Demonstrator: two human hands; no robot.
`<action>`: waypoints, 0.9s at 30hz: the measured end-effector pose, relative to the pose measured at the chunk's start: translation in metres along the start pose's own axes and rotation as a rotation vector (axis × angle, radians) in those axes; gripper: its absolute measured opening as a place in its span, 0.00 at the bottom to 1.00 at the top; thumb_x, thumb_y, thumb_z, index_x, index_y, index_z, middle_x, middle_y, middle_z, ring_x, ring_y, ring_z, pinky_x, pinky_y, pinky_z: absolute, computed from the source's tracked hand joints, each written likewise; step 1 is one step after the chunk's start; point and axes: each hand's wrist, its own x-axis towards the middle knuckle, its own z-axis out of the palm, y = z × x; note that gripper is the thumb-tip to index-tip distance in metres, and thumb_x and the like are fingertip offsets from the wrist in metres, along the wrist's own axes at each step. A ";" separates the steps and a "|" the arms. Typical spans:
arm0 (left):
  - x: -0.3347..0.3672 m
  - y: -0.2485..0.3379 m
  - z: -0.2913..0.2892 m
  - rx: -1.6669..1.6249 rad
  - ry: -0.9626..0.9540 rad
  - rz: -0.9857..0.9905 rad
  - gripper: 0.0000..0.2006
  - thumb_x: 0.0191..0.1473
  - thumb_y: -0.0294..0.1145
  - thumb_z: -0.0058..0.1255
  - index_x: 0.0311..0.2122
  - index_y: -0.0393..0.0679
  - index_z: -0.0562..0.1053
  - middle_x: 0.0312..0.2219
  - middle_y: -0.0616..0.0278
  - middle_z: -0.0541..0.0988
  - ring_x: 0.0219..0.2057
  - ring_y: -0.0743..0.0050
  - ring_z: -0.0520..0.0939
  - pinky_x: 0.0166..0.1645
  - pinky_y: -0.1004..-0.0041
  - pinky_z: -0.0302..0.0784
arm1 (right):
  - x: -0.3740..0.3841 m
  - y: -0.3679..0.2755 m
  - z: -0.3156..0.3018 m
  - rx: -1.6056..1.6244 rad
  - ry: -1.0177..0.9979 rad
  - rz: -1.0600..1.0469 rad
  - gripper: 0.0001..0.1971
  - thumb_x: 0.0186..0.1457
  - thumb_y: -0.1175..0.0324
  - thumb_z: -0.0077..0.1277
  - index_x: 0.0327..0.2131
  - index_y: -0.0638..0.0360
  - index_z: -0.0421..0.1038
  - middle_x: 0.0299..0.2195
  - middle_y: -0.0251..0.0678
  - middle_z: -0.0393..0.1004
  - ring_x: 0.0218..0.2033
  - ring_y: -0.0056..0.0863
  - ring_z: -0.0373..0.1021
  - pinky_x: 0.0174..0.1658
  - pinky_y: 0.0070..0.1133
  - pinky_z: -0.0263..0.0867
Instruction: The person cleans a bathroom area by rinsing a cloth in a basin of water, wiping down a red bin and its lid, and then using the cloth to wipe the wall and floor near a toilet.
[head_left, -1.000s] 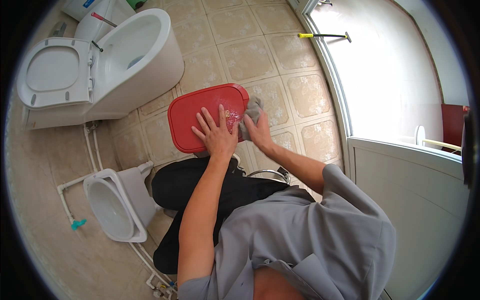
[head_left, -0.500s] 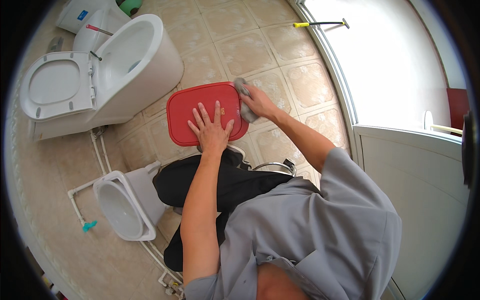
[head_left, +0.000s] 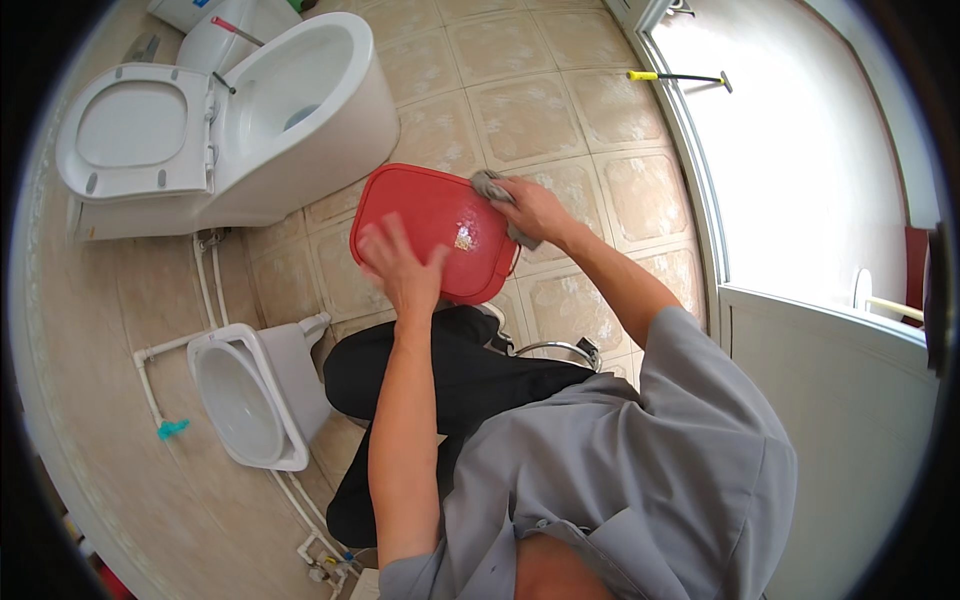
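A red rounded-square lid (head_left: 440, 215) lies on the tiled floor in front of me. My left hand (head_left: 405, 268) hovers over its near left edge with the fingers spread, blurred, holding nothing. My right hand (head_left: 530, 208) presses a grey cloth (head_left: 492, 187) on the lid's far right corner. A wet glint shows on the lid's middle.
A white toilet (head_left: 270, 120) with its seat lid up stands at the far left. A white wall-mounted basin (head_left: 245, 395) and white pipes (head_left: 165, 350) are at the near left. A yellow-handled tool (head_left: 680, 77) lies by the door sill. A metal rim (head_left: 555, 350) shows by my knees.
My right hand with the cloth has slid from the lid's right side up to its far corner. My left hand has lifted off the lid's middle toward the near left edge.
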 end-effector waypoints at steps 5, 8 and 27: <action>0.016 -0.040 0.026 -0.656 0.065 -0.424 0.65 0.46 0.40 0.73 0.73 0.39 0.31 0.69 0.36 0.44 0.70 0.40 0.51 0.71 0.57 0.55 | -0.053 -0.022 0.009 -0.095 -0.065 0.146 0.24 0.63 0.57 0.51 0.58 0.55 0.66 0.48 0.52 0.72 0.45 0.55 0.72 0.46 0.42 0.71; 0.018 -0.041 0.021 -0.669 0.008 -0.383 0.65 0.46 0.41 0.73 0.73 0.40 0.31 0.69 0.36 0.44 0.70 0.40 0.53 0.70 0.57 0.58 | -0.039 -0.028 0.014 -0.148 -0.115 0.113 0.22 0.64 0.57 0.50 0.57 0.57 0.64 0.46 0.53 0.72 0.44 0.56 0.72 0.46 0.43 0.70; 0.064 -0.041 0.015 -0.642 0.011 -0.136 0.61 0.41 0.38 0.75 0.73 0.42 0.44 0.67 0.41 0.57 0.66 0.42 0.61 0.69 0.58 0.61 | -0.053 -0.037 0.048 0.004 0.022 0.418 0.26 0.64 0.54 0.49 0.56 0.65 0.64 0.51 0.62 0.71 0.52 0.61 0.68 0.54 0.44 0.66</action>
